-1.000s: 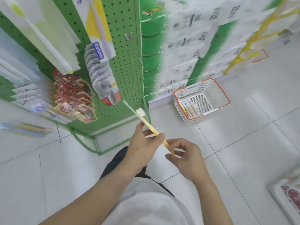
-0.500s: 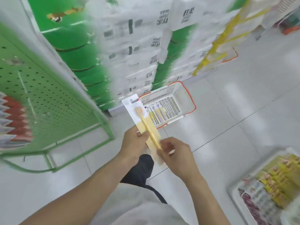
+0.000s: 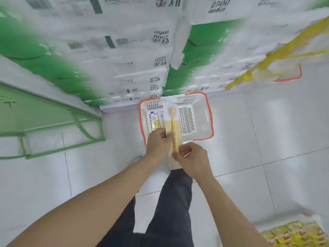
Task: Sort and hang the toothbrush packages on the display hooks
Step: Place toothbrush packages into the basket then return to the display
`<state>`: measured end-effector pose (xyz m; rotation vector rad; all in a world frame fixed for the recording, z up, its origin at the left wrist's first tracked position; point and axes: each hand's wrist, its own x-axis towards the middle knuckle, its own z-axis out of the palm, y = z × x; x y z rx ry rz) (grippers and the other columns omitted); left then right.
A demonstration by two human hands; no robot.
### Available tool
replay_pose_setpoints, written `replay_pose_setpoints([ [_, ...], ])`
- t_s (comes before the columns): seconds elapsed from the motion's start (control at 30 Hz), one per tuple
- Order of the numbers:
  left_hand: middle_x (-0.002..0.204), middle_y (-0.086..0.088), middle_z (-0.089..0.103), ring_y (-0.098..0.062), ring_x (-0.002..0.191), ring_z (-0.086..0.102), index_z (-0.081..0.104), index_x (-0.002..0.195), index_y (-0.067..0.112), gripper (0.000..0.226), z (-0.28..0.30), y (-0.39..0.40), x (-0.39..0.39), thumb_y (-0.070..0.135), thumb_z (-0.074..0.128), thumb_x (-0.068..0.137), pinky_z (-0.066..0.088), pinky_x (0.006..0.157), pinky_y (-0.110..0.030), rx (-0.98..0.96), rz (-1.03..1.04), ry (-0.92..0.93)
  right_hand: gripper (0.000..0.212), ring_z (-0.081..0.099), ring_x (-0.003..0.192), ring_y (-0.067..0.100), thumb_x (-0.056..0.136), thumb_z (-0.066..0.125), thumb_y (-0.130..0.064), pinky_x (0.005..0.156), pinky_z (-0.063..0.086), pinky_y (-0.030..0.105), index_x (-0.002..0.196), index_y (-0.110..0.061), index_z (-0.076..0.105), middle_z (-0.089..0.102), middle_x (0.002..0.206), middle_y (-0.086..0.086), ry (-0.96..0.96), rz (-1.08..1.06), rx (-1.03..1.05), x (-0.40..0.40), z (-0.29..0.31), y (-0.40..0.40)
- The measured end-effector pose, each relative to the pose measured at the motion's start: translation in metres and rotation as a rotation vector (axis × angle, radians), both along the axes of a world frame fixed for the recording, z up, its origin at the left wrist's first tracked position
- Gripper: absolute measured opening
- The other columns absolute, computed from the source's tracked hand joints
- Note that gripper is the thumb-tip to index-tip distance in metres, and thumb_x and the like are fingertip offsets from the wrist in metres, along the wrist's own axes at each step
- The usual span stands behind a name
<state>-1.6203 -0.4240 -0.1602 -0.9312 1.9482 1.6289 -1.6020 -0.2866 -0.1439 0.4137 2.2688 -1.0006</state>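
Left hand (image 3: 157,142) and right hand (image 3: 191,157) pinch toothbrush package (image 3: 173,127).

stacked cartons (image 3: 135,56) (blurred), tiled floor (image 3: 267,132)

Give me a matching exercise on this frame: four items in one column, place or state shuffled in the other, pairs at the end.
Items
1. yellow toothbrush package
2. basket
3. green rack
4. yellow packets

Place or state
A. bottom right corner of the view
B. on the floor, against the stacked cartons, orange rim
C. held by the left hand and the right hand, over the basket
D. at the left edge, its frame standing on the tiles

Pairs: 1-C, 2-B, 3-D, 4-A
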Motion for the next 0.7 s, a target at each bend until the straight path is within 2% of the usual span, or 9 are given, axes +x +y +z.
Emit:
replay_pose_setpoints([
  [0.1,0.111,-0.005,0.071,-0.019,0.102,0.066,0.066,0.120,0.006,0.029,-0.093,0.031,-0.030,0.018,0.064,0.094,0.051,0.089,-0.030,0.005,0.017,-0.099,0.017,0.066,0.079,0.007,0.079,0.078,-0.028,0.069,0.048,0.018,0.085,-0.021,0.063,0.069,0.081,-0.011,-0.115,0.055,-0.011,-0.042,-0.097,0.026],
  [0.23,0.130,-0.001,0.063,-0.012,0.109,0.058,0.053,0.141,0.013,0.043,-0.218,0.067,-0.060,0.016,0.058,0.098,0.045,0.090,-0.024,0.028,0.052,-0.170,0.020,0.069,0.072,0.020,0.077,0.078,-0.028,0.067,0.057,0.033,0.074,-0.023,0.058,0.070,0.075,-0.004,-0.179,0.153,0.011,-0.083,-0.229,0.058],
  [0.3,0.136,0.000,0.059,-0.012,0.110,0.056,0.048,0.145,0.015,0.045,-0.275,0.078,-0.070,0.015,0.053,0.101,0.042,0.087,-0.021,0.041,0.065,-0.169,0.018,0.069,0.067,0.020,0.078,0.078,-0.028,0.064,0.059,0.033,0.073,-0.021,0.062,0.071,0.073,-0.002,-0.199,0.199,0.036,-0.103,-0.289,0.073],
  [0.37,0.137,0.000,0.057,-0.015,0.117,0.057,0.045,0.148,0.018,0.046,-0.322,0.085,-0.073,0.014,0.049,0.102,0.041,0.086,-0.018,0.016,0.036,-0.125,0.014,0.069,0.060,0.020,0.081,0.077,-0.023,0.054,0.057,0.028,0.075,-0.014,0.069,0.073,0.073,0.003,-0.261,0.208,0.030,-0.117,-0.345,0.084],
  [0.43,0.138,-0.001,0.057,-0.016,0.127,0.055,0.042,0.149,0.021,0.048,-0.362,0.089,-0.071,0.014,0.047,0.102,0.041,0.096,-0.019,-0.048,-0.024,-0.065,0.016,0.064,0.051,0.021,0.084,0.074,-0.017,0.043,0.048,0.021,0.074,-0.005,0.070,0.072,0.071,0.012,-0.314,0.158,0.042,-0.128,-0.392,0.094],
  [0.5,0.140,0.000,0.057,-0.015,0.131,0.052,0.045,0.147,0.021,0.045,-0.395,0.091,-0.064,0.014,0.049,0.102,0.038,0.103,-0.021,-0.111,-0.102,-0.045,0.014,0.059,0.044,0.018,0.085,0.071,-0.015,0.037,0.038,0.013,0.077,-0.003,0.070,0.068,0.069,0.010,-0.335,0.134,0.086,-0.138,-0.432,0.101],
  [0.57,0.138,0.003,0.058,-0.013,0.129,0.053,0.053,0.139,0.019,0.038,-0.424,0.090,-0.053,0.014,0.049,0.101,0.039,0.104,-0.023,-0.151,-0.178,-0.070,0.012,0.060,0.041,0.015,0.087,0.068,-0.015,0.039,0.042,0.015,0.085,-0.004,0.069,0.067,0.071,0.007,-0.319,0.143,0.125,-0.147,-0.471,0.103],
  [0.63,0.132,0.003,0.061,-0.014,0.120,0.058,0.058,0.131,0.018,0.031,-0.452,0.089,-0.045,0.016,0.049,0.101,0.046,0.101,-0.026,-0.184,-0.227,-0.119,0.010,0.062,0.042,0.017,0.087,0.064,-0.014,0.048,0.049,0.024,0.089,-0.005,0.067,0.068,0.076,0.010,-0.282,0.163,0.184,-0.153,-0.508,0.102],
  [0.7,0.124,0.003,0.064,-0.016,0.106,0.063,0.060,0.125,0.018,0.027,-0.477,0.087,-0.039,0.018,0.049,0.101,0.053,0.093,-0.032,-0.236,-0.255,-0.155,0.013,0.052,0.041,0.024,0.082,0.055,-0.007,0.047,0.035,0.026,0.070,-0.004,0.054,0.054,0.062,0.019,-0.234,0.195,0.250,-0.155,-0.545,0.099],
])
